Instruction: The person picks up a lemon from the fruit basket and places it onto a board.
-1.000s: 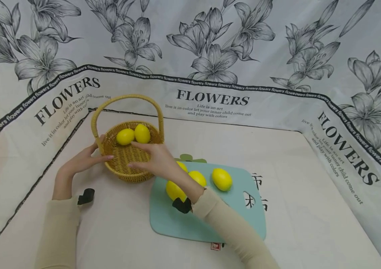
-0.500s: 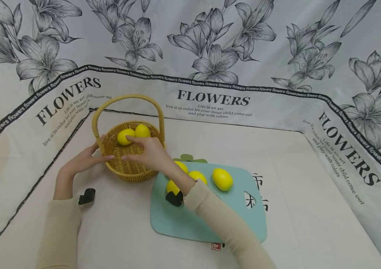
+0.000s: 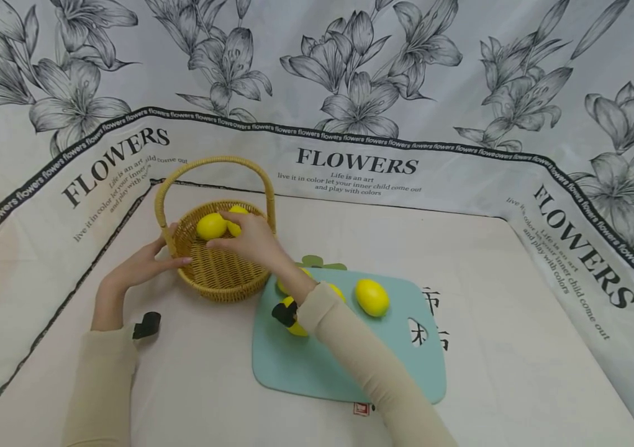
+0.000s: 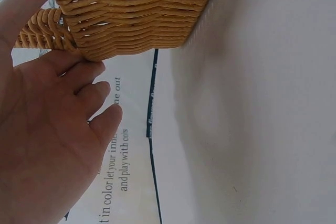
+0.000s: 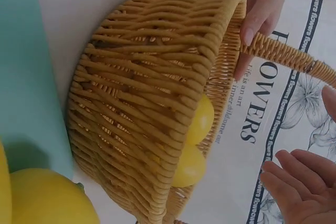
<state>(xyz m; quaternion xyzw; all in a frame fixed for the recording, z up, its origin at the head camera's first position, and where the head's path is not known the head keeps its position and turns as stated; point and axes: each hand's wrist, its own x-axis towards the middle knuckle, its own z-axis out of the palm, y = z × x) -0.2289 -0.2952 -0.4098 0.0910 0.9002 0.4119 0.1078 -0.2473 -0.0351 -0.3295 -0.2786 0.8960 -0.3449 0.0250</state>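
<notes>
A wicker basket with a tall hooped handle stands at the left of the table. Inside it, toward the back, lie two lemons, a nearer lemon and one partly behind my right hand. My left hand holds the basket's left side near the foot of the handle, thumb over the rim and the other fingers outside. My right hand is over the basket's right part, thumb and fingers spread apart beside the lemons. In the right wrist view that palm holds nothing.
A light blue cutting board lies right of the basket. On it rest several lemons, one lemon near its far right and others partly hidden by the right forearm. Flower-printed cloth rises behind the table.
My right hand has moved in over the basket, first leftward, then farther back beside the lemons. The left hand and the basket have stayed put.
</notes>
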